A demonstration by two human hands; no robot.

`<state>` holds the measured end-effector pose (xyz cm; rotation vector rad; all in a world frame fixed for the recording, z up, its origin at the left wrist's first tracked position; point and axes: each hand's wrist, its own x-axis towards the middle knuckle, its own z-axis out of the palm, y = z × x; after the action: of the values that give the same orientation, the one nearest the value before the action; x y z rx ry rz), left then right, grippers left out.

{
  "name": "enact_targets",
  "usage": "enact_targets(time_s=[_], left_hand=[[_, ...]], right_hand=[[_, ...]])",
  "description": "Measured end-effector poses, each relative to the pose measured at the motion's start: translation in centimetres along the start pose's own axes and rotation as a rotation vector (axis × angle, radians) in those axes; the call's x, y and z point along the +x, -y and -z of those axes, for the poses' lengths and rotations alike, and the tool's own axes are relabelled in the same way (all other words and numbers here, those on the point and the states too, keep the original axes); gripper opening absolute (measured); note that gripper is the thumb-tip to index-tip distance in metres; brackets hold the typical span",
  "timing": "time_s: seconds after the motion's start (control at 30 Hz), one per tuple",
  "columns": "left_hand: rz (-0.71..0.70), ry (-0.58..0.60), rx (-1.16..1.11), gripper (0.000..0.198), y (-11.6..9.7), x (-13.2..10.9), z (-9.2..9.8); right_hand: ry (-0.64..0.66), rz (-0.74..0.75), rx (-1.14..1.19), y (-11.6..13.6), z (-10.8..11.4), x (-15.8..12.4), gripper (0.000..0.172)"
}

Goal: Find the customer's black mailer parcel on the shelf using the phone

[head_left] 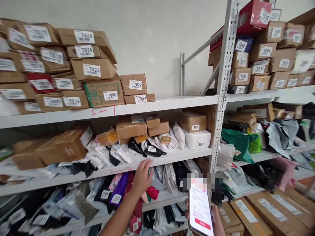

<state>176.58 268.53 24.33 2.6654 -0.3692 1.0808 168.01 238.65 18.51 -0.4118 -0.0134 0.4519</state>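
My left hand (142, 177) reaches up to the front edge of a white shelf (157, 161), fingers together and stretched, near black and white labelled mailer bags (147, 149). It holds nothing that I can see. My right hand (216, 219) shows low in the view, wrapped round a smartphone (200, 211) whose lit screen faces me with red and white content. Below my left hand lie purple, red and white parcels (120, 191).
White metal racks are packed with numbered cardboard boxes: 7022 (134, 84), 7008 (104, 93), 4039 (192, 122). A perforated upright post (222, 85) separates two racks. The right rack holds more boxes, a green bag (237, 141) and long cartons (278, 213) at the bottom right.
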Motion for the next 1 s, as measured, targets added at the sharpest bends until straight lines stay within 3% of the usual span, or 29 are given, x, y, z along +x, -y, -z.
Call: enact_targets(time_s=[0.1, 0.2, 0.33, 0.47, 0.6, 0.77, 1.0], left_hand=[[-0.205, -0.010, 0.266, 0.032, 1.8, 10.3, 0.0], [-0.263, 0.014, 0.335, 0.030, 3.5, 14.3, -1.6], [-0.328, 0.025, 0.335, 0.032, 6.1, 13.3, -3.4], [-0.437, -0.022, 0.407, 0.033, 7.7, 11.7, -3.5], [-0.471, -0.079, 0.410, 0.025, 7.8, 11.2, -2.9], [-0.431, -0.147, 0.483, 0.032, 7.5, 11.3, -2.0], [-0.493, -0.057, 0.554, 0.030, 8.4, 11.8, -1.0]], right_hand=[[0.059, 0.130, -0.032, -2.7, -3.5, 5.3, 0.052], [0.109, 0.203, -0.069, -4.0, -5.7, 9.0, 0.050], [0.134, 0.270, -0.147, -3.3, -7.2, 11.7, 0.049], [0.150, 0.335, -0.158, -2.3, -8.7, 14.6, 0.045], [0.197, 0.363, -0.157, -3.3, -9.9, 18.9, 0.044], [0.166, 0.420, -0.113, -5.8, -10.4, 24.2, 0.042], [0.140, 0.493, -0.004, -6.5, -12.0, 26.8, 0.060]])
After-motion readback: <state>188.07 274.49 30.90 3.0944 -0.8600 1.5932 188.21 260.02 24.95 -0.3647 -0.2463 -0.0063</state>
